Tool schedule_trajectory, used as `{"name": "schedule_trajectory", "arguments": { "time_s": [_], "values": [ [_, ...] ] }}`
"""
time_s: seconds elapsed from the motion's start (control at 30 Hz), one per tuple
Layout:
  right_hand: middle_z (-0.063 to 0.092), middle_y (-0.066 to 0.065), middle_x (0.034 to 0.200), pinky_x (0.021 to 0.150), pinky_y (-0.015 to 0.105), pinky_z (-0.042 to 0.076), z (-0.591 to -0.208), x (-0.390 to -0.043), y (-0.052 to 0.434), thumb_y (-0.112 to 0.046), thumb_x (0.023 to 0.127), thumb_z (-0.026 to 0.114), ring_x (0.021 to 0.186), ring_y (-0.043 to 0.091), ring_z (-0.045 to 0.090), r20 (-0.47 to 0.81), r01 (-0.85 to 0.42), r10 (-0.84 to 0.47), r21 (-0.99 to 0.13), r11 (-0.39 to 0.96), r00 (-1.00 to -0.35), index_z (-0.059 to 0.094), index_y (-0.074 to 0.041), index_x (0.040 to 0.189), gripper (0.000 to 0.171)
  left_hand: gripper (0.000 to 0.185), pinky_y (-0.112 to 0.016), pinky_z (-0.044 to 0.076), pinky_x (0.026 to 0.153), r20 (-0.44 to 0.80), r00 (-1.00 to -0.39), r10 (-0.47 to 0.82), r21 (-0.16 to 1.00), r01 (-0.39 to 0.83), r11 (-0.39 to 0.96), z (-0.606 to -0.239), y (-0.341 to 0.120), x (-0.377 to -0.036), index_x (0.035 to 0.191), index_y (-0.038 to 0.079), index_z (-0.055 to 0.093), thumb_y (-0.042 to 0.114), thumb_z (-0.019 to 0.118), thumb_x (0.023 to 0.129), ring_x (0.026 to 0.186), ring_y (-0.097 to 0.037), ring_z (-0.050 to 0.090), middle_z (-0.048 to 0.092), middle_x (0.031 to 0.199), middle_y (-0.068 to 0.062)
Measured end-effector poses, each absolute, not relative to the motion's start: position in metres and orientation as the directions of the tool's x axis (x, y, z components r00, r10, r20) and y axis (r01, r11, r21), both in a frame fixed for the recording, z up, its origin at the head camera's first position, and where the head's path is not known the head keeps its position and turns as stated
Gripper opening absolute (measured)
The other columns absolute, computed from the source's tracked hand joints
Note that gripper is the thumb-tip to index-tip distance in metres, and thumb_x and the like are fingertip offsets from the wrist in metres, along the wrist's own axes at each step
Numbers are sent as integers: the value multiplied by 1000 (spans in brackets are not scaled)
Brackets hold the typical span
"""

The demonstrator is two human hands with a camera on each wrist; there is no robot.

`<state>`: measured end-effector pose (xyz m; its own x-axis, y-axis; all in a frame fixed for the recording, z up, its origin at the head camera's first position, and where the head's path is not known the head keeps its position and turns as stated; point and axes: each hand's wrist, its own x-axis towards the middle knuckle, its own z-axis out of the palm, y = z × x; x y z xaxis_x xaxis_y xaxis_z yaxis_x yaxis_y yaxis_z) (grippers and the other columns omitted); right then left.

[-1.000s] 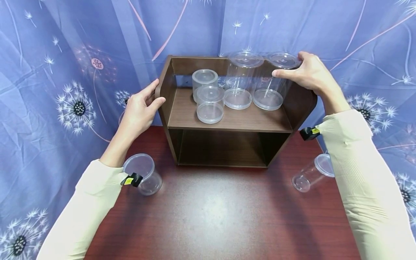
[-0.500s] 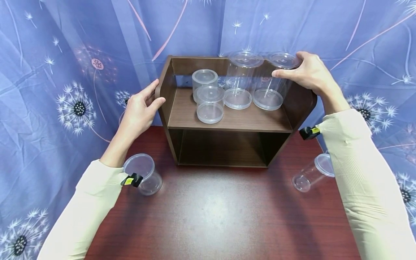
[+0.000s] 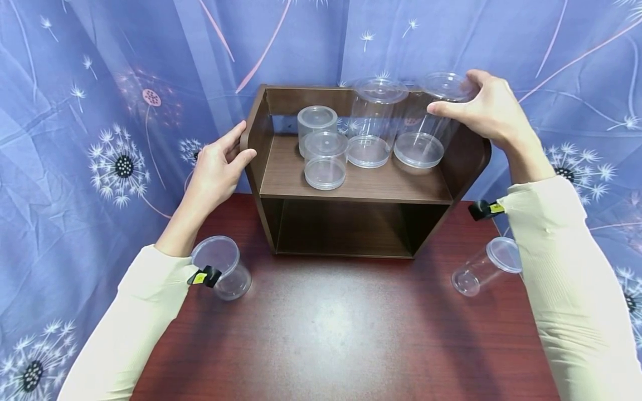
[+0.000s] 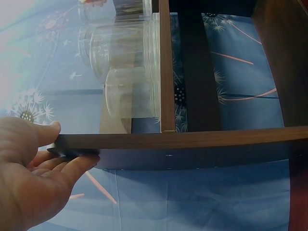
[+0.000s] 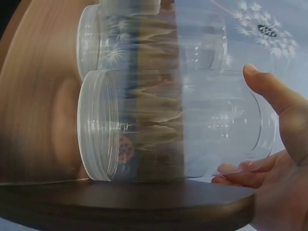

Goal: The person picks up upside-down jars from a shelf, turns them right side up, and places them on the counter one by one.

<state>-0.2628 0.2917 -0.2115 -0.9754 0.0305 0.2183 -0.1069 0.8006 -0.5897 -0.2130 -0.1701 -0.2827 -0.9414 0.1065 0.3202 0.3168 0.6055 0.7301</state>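
A dark wooden shelf unit stands on the red-brown table. My left hand holds its left side panel, with the thumb on one face of the panel edge and the fingers on the other. My right hand grips the lidded top of a tall clear jar at the right end of the upper board. The jar hangs just above the board in my right hand. A second tall clear jar stands to its left.
Two short lidded clear jars stand on the left half of the upper board. A clear cup sits on the table at my left forearm, and another clear jar lies on its side at the right. A blue dandelion-print curtain hangs behind.
My right hand has risen a little and shifted right, lifting the right tall jar slightly off the board. The left hand has stayed on the side panel.
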Motion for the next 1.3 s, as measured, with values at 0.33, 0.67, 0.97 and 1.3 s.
{"name": "schedule_trajectory", "arguments": {
  "time_s": [0.33,0.67,0.97,1.3],
  "values": [
    [63,6,112,87,21,40,-201,-242,287,-39,80,88,99,15,55,316,-174,63,-665,726,-947,58,-8,135,70,58,-42,46,106,332,-936,119,722,334,606,-282,-170,-211,158,18,44,21,65,104,130,-22,58,51,152,-9],
    [60,-9,102,79,16,39,-190,-214,282,-26,77,90,90,7,55,365,-236,76,-733,638,-928,61,-17,131,63,58,-44,46,107,322,-940,109,731,321,602,-282,-170,-211,158,19,44,21,65,104,131,-24,57,52,152,-11],
    [64,-7,122,86,9,42,-183,-184,286,-18,78,89,108,5,58,355,-215,127,-775,594,-926,52,-18,150,81,58,-44,46,107,325,-940,105,728,319,607,-283,-169,-212,158,19,45,21,65,104,130,-23,58,53,150,-10],
    [65,-9,124,86,6,42,-182,-150,289,-5,76,89,108,4,59,397,-239,213,-818,523,-893,50,-16,153,87,58,-43,46,108,333,-937,101,727,324,605,-282,-169,-210,158,19,45,21,65,104,131,-22,58,56,148,-12]
  ]
}}
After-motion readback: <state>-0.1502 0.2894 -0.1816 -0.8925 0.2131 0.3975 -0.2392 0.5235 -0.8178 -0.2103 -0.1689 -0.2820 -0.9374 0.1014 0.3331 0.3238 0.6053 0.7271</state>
